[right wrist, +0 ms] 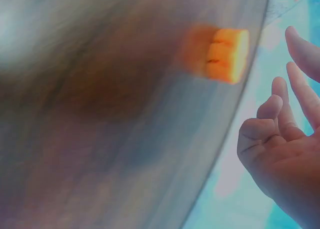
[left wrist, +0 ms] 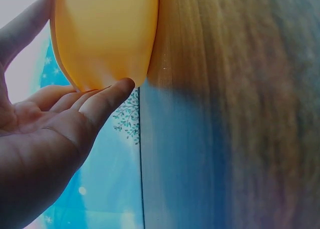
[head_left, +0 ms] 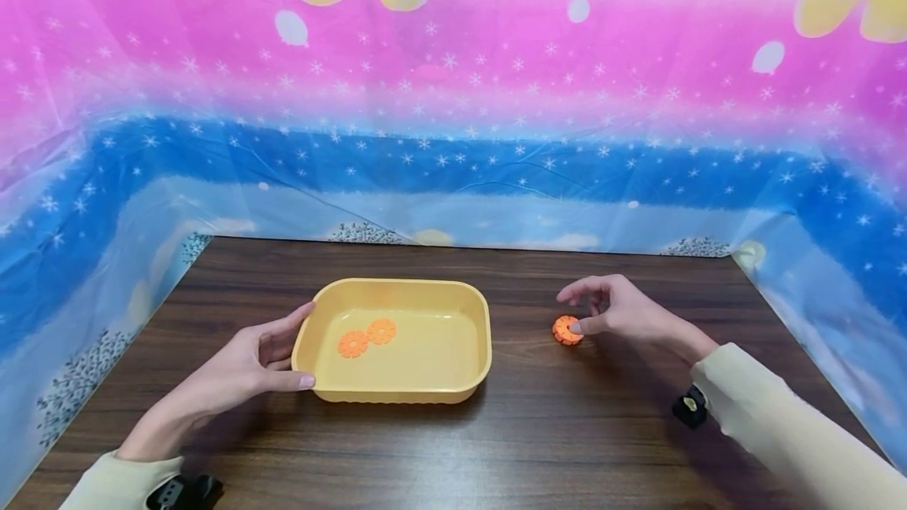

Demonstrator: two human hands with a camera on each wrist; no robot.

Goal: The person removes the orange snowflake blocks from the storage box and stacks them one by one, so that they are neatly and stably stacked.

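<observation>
A yellow plastic tray (head_left: pixel 404 372) stands on the table, with two flat orange notched discs, one (head_left: pixel 353 344) and another (head_left: pixel 382 330), lying side by side in its left half. My left hand (head_left: pixel 237 364) holds the tray's left end, thumb at the near corner and fingers at the far one; the left wrist view shows fingertips against the tray wall (left wrist: pixel 107 39). To the right of the tray lies a short stack of orange notched discs (head_left: pixel 566 330). Over that stack hovers my right hand (head_left: pixel 616 309), its fingers spread; the right wrist view shows a gap between hand and stack (right wrist: pixel 227 55).
The dark wood-grain table (head_left: pixel 439 455) ends at a pink and blue patterned cloth (head_left: pixel 453 140) hung behind it and along both sides. A black wrist device (head_left: pixel 690 406) sits at the right sleeve, another (head_left: pixel 184 492) at the left.
</observation>
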